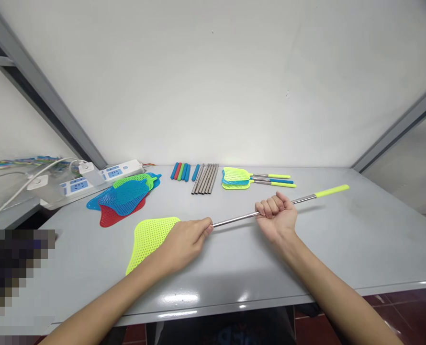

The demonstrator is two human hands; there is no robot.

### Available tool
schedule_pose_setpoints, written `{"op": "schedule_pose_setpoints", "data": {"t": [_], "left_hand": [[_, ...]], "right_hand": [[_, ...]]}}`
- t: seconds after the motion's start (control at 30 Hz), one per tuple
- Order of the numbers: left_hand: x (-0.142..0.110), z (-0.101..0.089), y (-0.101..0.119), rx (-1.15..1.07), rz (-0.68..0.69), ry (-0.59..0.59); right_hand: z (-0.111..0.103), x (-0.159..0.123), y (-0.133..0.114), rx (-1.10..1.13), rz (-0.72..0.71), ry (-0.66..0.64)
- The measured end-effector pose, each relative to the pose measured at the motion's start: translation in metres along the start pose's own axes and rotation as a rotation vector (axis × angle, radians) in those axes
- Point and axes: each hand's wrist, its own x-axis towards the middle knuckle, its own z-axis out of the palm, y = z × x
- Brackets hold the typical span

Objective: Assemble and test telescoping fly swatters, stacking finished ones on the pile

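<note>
Swatter head (149,243) neon yellow (grid-holed mesh); handle grip (332,190) same yellow.

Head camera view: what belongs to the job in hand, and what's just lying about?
In use: left hand, right hand, steel rod with lime grip, lime mesh head.
Lying about: blue and red mesh heads, coloured grips, steel rods, assembled swatters, power strip.
</note>
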Motion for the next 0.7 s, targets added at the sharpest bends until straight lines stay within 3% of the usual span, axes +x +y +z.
{"op": "schedule_pose_setpoints", "data": {"t": [0.4,0.7], "left_hand": [[-0.001,-0.004,-0.001,-0.216,0.003,-0.016],[-0.003,-0.005,0.001,-0.216,0.01,-0.018]], "right_hand": [[0.009,-0.013,-0.003,-0.013,-0.04,-0.15],[0.012,-0.017,-0.002,-0.041,-0.048,-0.223]]}}
